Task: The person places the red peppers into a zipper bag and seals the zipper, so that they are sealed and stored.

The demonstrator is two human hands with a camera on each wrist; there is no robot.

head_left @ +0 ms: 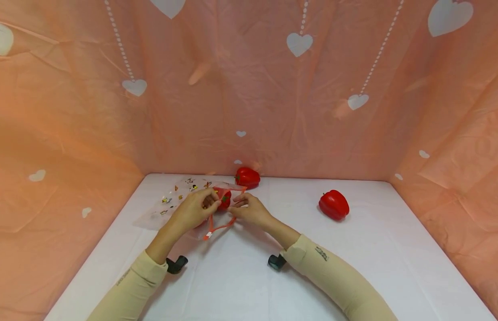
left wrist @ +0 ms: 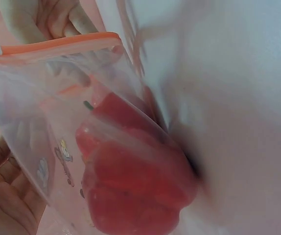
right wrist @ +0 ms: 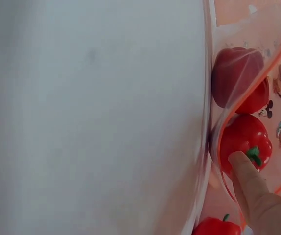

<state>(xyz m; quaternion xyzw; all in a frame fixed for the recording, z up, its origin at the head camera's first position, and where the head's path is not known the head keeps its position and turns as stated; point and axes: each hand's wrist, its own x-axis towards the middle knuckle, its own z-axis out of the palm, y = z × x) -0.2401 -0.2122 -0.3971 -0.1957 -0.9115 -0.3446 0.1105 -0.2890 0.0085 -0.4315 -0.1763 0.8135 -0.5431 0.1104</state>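
A clear plastic zip bag (head_left: 162, 209) with an orange edge and small cartoon prints lies on its side at the left, its mouth facing right. Inside are two red bell peppers; one pepper (right wrist: 245, 142) with a green stem sits at the mouth, the other pepper (right wrist: 238, 73) beside it. My right hand (head_left: 251, 210) is at the mouth, its extended index finger (right wrist: 248, 176) touching the nearer pepper. Above the bag, my left hand (head_left: 198, 205) has loosely bent fingers, with a gap between thumb and index finger. Any contact of its other fingers with the bag is hidden.
A red bell pepper (head_left: 247, 177) lies near the back edge just behind the bag, and another pepper (head_left: 334, 205) lies to the right on the white table (head_left: 313, 285). Dark wrist-mounted devices (head_left: 176, 265) hang below the forearms. Peach heart-print curtains (head_left: 273, 111) enclose the back and sides.
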